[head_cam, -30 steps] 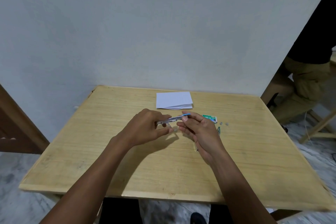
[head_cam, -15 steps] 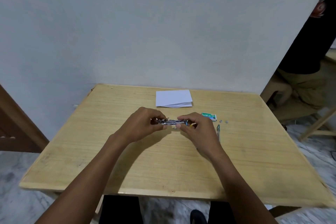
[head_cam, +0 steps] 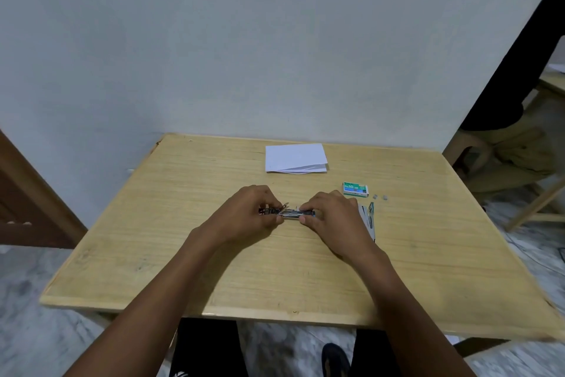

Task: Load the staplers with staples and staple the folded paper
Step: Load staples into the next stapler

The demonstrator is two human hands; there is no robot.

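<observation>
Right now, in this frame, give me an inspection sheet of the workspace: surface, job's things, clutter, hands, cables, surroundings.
Surface: wooden table, pale, against a grey wall.
Job's things: open stapler held between both hands; folded paper at the far edge; green staple box; second stapler by the right wrist.
Clutter: two small staple bits right of the box.
Hands: left hand and right hand each grip an end of the stapler.
Cables: nothing seen clearly.
Surroundings: another person seated at right; marble floor.
</observation>
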